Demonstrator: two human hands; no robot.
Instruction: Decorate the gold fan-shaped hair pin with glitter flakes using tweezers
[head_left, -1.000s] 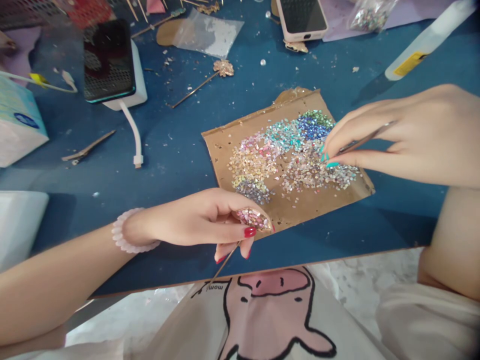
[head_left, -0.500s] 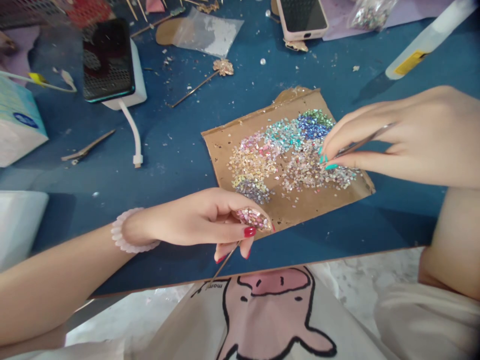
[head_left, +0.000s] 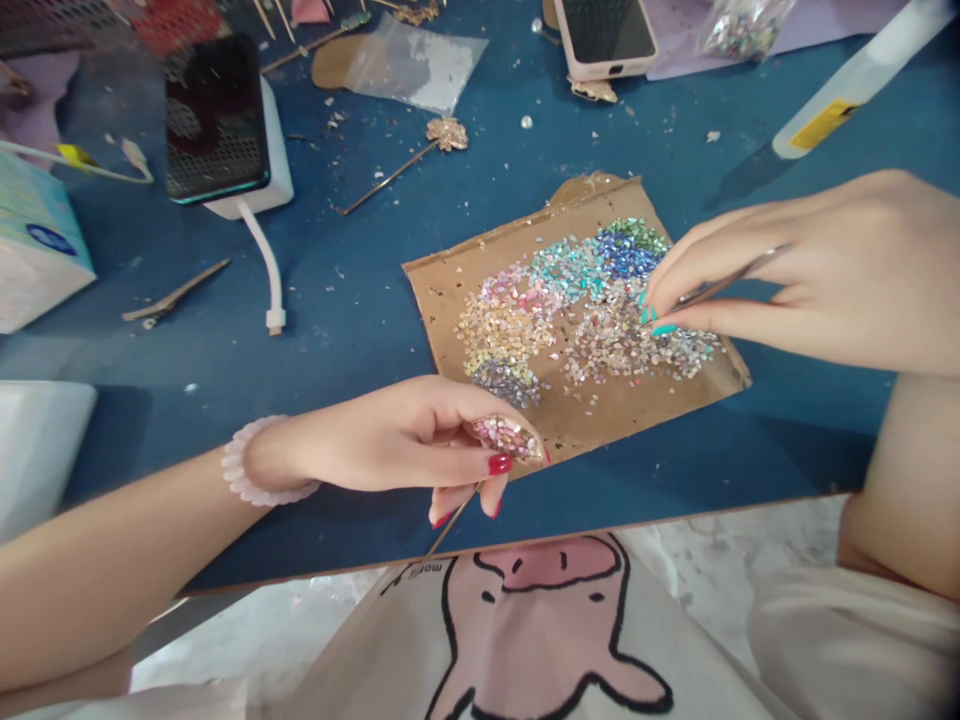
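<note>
I'm pinching tweezers (head_left: 724, 281) in my right hand (head_left: 817, 270) over the sequins (head_left: 585, 310); left hand (head_left: 397, 440) is gripping a glittery hairpin (head_left: 506, 437) near the cardboard (head_left: 442, 285).

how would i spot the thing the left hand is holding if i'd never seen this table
Start at the brown cardboard sheet strewn with coloured chips on the blue table. At its near corner the left hand pinches a hairpin whose thin metal stick slants down toward the table edge. Unlike the bare gold hairpin lying farther back, its head is already crusted with pinkish chips.
</note>
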